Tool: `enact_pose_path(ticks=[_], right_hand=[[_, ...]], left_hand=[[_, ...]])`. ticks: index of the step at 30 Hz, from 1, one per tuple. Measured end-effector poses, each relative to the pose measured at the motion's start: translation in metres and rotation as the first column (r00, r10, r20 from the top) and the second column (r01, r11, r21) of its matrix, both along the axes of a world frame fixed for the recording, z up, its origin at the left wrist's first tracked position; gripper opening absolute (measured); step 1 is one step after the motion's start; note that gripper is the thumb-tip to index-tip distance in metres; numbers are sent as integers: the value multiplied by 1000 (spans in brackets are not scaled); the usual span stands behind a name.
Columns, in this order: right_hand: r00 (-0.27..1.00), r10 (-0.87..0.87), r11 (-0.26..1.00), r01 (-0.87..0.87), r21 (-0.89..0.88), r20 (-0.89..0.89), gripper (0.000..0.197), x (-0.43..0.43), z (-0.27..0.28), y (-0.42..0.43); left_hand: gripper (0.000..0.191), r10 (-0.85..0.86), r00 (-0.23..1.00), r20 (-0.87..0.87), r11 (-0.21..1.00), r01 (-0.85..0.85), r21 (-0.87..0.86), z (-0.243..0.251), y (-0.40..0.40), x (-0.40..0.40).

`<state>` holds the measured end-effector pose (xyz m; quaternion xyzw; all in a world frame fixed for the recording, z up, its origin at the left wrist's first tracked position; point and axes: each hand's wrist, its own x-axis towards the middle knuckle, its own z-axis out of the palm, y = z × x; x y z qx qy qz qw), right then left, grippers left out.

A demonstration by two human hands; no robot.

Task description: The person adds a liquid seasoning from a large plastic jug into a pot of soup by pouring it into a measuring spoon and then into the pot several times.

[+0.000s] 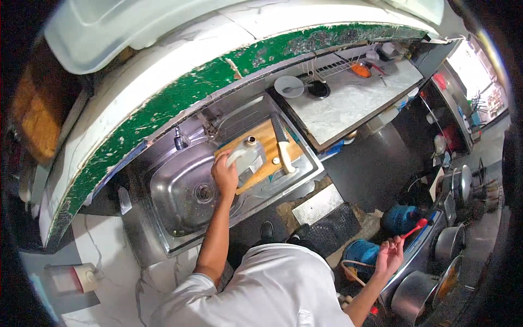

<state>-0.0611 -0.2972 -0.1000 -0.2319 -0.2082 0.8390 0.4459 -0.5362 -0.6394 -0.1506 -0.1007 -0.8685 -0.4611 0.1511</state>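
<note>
My left hand (pixel 225 173) grips the handle of a translucent plastic jug (pixel 247 157), whose mouth is uncapped. The jug is over a wooden cutting board (pixel 267 137) that lies across the steel sink's drainboard. On the board, right of the jug, are a small white cap (pixel 276 160) and a knife (pixel 282 143) with a white handle, which reaches past the board's edge. My right hand (pixel 389 255), off to the lower right, holds a red plastic utensil (pixel 413 229) by its thin handle, near the stove's edge. The utensil's exact kind is unclear.
The steel sink basin (pixel 184 192) lies left of the board. A marble-patterned counter (pixel 351 100) carries a white bowl (pixel 289 86), a dark round container (pixel 318 89) and an orange-filled dish (pixel 361 70). Metal pots (pixel 412 292) and blue containers (pixel 361 254) stand at the right.
</note>
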Motion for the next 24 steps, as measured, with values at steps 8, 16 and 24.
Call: enact_pose_path(ticks=[8, 16, 24], right_hand=[[997, -37, 999, 39, -27, 68, 18, 13, -5, 19], [997, -42, 998, 44, -38, 65, 18, 11, -10, 32], [995, -72, 992, 78, -101, 70, 16, 31, -24, 22]], left_hand=[[34, -126, 992, 8, 990, 125, 58, 25, 6, 15], [30, -501, 865, 29, 849, 498, -178, -20, 89, 76], [21, -356, 929, -104, 802, 247, -543, -130, 139, 30]])
